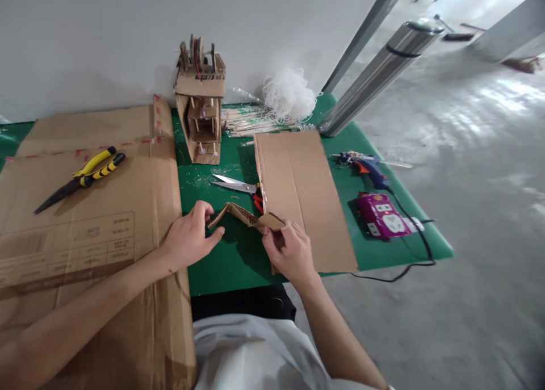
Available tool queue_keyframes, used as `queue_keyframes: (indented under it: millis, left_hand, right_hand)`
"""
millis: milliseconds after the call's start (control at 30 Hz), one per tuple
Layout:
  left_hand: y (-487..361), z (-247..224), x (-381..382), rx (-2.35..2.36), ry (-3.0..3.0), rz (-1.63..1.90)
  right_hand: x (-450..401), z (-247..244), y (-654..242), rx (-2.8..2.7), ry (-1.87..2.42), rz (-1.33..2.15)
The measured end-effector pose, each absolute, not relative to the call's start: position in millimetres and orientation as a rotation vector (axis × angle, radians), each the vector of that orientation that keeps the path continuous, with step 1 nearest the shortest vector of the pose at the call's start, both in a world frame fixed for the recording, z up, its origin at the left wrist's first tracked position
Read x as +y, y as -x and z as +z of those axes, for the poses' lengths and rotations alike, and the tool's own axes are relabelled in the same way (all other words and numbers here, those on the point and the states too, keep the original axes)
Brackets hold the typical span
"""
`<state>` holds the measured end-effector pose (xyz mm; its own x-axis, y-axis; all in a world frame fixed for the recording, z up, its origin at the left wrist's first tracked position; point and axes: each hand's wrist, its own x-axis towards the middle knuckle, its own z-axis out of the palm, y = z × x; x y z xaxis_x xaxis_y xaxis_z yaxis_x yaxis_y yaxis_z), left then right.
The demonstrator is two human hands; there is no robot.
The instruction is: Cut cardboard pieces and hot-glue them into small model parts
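Left hand (186, 240) and right hand (293, 255) grasp a cardboard strip (242, 214), creased but unattached; the tiered cardboard structure (200, 87) stands assembled.

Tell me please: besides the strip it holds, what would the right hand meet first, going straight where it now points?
Likely the scissors, by their red handle, just beyond the folded cardboard strip that the right hand holds. Depth is unclear, so it may pass above.
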<state>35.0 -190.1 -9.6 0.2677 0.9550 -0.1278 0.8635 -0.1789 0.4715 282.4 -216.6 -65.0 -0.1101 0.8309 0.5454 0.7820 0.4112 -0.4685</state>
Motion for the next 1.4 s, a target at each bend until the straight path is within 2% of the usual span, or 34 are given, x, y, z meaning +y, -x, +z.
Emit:
queue_keyframes:
  millis: [800,933,1100,1200,1400]
  left_hand:
    - [-32.9,-15.3,-189.4,1.632,-2.192,0.347]
    - [-33.3,-14.9,-193.8,1.65,-2.366,0.546]
    - [-33.6,-14.5,-199.8,1.304,-2.755,0.916]
    - [-31.8,-9.2,-199.6,1.181,-2.69,0.876]
    - [-27.2,2.0,-199.6,0.793,-2.692,0.683]
  right_hand:
    - [-217.8,-63.6,-283.2,-1.829,1.441,0.136]
    - [-218.0,-67.4,-286.4,-1.567,1.546,0.344]
    - [-223.6,-56.8,-293.1,-1.217,1.382,0.604]
    - [-238.4,-38.3,-299.6,-1.229,1.226,0.722]
    - [-261.4,-9.7,-300.1,-1.757,1.05,1.001]
